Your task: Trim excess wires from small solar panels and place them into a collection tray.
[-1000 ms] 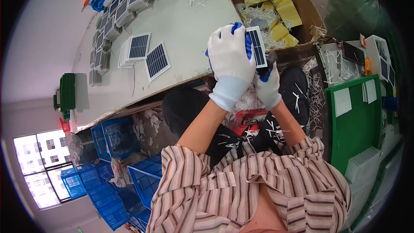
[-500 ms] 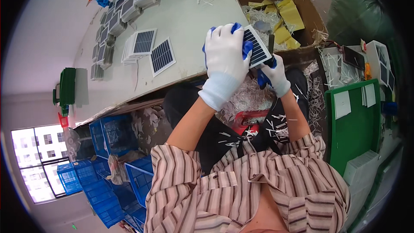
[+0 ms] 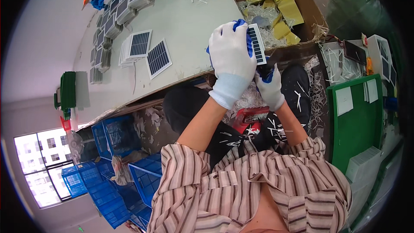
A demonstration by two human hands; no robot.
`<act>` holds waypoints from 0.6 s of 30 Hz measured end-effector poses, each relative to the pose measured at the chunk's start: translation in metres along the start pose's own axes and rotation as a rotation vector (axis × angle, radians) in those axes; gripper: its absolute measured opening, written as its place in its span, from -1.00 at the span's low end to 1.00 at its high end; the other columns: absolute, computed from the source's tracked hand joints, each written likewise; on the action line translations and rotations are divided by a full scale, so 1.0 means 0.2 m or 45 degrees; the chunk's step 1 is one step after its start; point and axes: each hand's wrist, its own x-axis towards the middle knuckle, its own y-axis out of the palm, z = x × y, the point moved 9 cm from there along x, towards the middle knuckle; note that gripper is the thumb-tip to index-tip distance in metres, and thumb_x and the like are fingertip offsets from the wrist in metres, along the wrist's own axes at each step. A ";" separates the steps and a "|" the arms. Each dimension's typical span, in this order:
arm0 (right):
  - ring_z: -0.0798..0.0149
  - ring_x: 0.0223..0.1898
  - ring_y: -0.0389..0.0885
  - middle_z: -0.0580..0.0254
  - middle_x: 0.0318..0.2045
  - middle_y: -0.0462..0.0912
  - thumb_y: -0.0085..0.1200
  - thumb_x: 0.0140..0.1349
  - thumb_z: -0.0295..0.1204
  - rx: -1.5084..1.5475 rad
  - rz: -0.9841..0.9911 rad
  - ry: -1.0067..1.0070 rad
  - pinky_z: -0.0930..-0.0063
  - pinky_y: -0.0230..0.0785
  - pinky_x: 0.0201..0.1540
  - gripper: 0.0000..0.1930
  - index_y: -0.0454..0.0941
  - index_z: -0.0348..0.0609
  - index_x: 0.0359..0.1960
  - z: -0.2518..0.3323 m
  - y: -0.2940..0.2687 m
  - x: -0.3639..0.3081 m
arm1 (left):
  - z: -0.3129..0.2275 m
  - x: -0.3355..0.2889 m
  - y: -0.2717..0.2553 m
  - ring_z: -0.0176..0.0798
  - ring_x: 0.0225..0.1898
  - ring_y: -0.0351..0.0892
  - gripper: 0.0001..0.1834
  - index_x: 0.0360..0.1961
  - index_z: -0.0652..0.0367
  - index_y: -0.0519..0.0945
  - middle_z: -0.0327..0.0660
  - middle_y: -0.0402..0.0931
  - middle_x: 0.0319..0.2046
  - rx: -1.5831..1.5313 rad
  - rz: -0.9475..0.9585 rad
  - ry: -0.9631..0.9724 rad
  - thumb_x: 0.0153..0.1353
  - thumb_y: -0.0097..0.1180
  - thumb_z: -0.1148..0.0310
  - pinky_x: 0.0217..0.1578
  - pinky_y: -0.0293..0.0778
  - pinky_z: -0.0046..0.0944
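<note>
My left hand, in a white glove with blue palm coating, grips a small solar panel with a white edge, holding it tilted beyond the table's edge. Just below the panel is my right hand, gloved alike and closed around a dark, narrow tool. Blur hides the tool's exact kind. On the table, to the left of my hands, one panel lies beside a short fanned pile of panels.
Stacks of panels line the far left of the white table. A cardboard box holds white strips and yellow paper. Right of me stands a green tray; blue crates are at lower left. White scraps lie on my lap.
The panel has turned more upright and shows a narrower face. My right hand has come down and slightly left, and its tool has swung from upright to slanting right.
</note>
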 end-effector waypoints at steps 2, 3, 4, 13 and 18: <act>0.32 -0.30 0.60 0.20 -0.26 0.60 0.15 0.06 -0.59 -0.189 -0.209 -0.216 0.47 0.44 -0.23 -0.65 0.38 -0.23 -0.09 0.02 -0.01 0.06 | -0.01 0.00 0.01 0.04 -0.08 0.41 -0.62 -0.13 0.12 0.53 -0.10 0.47 -0.15 0.038 0.059 -0.016 -0.08 0.15 0.47 -0.07 0.34 -0.05; 0.26 -0.20 0.61 0.18 -0.17 0.59 0.13 0.13 -0.49 0.534 -0.326 0.076 0.41 0.45 -0.18 -0.64 0.36 -0.22 -0.03 -0.24 0.00 0.10 | -0.03 0.01 0.03 0.04 -0.08 0.41 -0.62 -0.13 0.12 0.53 -0.10 0.47 -0.15 0.035 0.064 -0.010 -0.08 0.15 0.47 -0.07 0.34 -0.05; 0.26 -0.20 0.61 0.18 -0.17 0.59 0.13 0.13 -0.49 0.538 -0.326 0.079 0.41 0.45 -0.18 -0.64 0.36 -0.22 -0.03 -0.28 0.01 0.20 | -0.03 0.01 0.04 0.04 -0.07 0.41 -0.62 -0.13 0.12 0.53 -0.09 0.47 -0.15 0.017 0.062 -0.001 -0.08 0.15 0.48 -0.05 0.33 -0.05; 0.43 -0.32 0.60 0.20 -0.23 0.61 -0.22 0.32 -0.48 1.269 0.413 0.239 0.54 0.51 -0.18 -0.73 0.46 -0.22 -0.02 -0.12 0.15 0.40 | 0.02 0.00 -0.01 0.07 0.02 0.34 -0.55 -0.13 0.21 0.50 -0.04 0.40 -0.09 -0.175 0.053 0.086 -0.14 0.25 0.44 0.09 0.24 -0.05; 0.53 -0.46 0.52 0.32 -0.45 0.61 0.10 0.14 -0.48 0.117 0.210 0.019 0.61 0.40 -0.40 -0.83 0.55 -0.31 -0.25 -0.02 -0.05 0.22 | 0.05 -0.01 -0.02 0.05 0.04 0.32 -0.53 -0.10 0.20 0.50 -0.04 0.39 -0.08 -0.029 0.143 0.080 -0.14 0.26 0.44 0.12 0.21 -0.04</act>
